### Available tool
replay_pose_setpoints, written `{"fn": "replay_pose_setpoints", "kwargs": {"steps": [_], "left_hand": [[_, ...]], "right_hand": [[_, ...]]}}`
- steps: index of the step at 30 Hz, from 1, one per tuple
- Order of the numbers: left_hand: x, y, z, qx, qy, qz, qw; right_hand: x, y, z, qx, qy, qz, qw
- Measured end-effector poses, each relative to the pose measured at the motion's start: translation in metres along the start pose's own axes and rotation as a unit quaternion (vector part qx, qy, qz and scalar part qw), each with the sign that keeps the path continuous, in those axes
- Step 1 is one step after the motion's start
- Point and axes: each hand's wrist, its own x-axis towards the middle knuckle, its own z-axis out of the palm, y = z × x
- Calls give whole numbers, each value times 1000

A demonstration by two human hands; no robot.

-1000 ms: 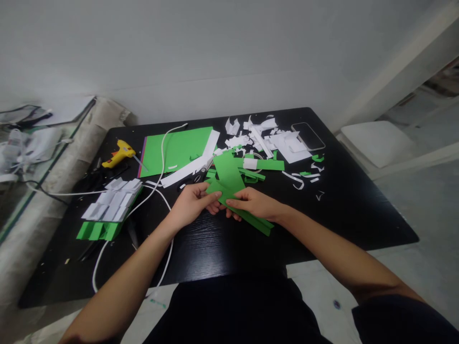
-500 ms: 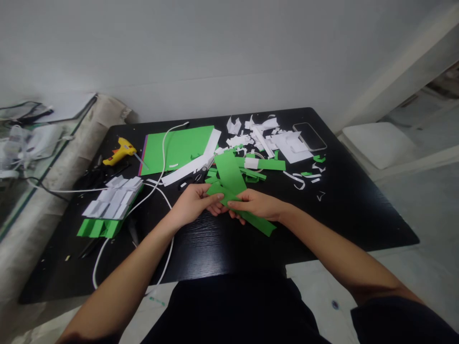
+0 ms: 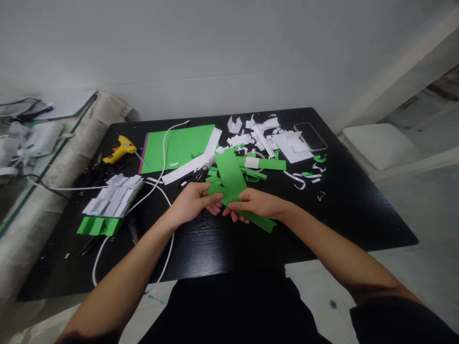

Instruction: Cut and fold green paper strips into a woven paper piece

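Observation:
Both hands meet over the middle of the black table (image 3: 340, 210). My left hand (image 3: 193, 200) and my right hand (image 3: 256, 204) each pinch a bundle of long green paper strips (image 3: 229, 174). The strips fan away from me toward the scrap pile, and their near ends stick out past my right wrist. Thumbs press on top of the paper, fingers curl underneath. Just beyond the strips lie scissors (image 3: 201, 173) on the table.
A yellow glue gun (image 3: 120, 146) lies at the far left with a white cable (image 3: 163, 157) running across a green sheet (image 3: 177, 148). Folded white and green pieces (image 3: 111, 203) sit at left. White and green scraps (image 3: 265, 138) and a phone (image 3: 311, 136) lie at the back right.
The hands have barely moved. The near ends of the strips have drawn in slightly under my right hand.

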Motion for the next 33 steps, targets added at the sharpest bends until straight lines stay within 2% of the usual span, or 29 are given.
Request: {"fn": "replay_pose_setpoints", "kwargs": {"steps": [15,20,27,33], "left_hand": [[-1,2,1,8,1,0,1000],[-2,6,-2,14,14,5,1000],[0,-1,8,-19,61,20,998],[1,-3,12,-26,83,17,996]], "right_hand": [[0,1,-1,12,5,16,1000],[-2,0,-3,15,-20,38,999],[0,1,-1,32,6,32,999],[1,3,1,45,4,28,999]]}}
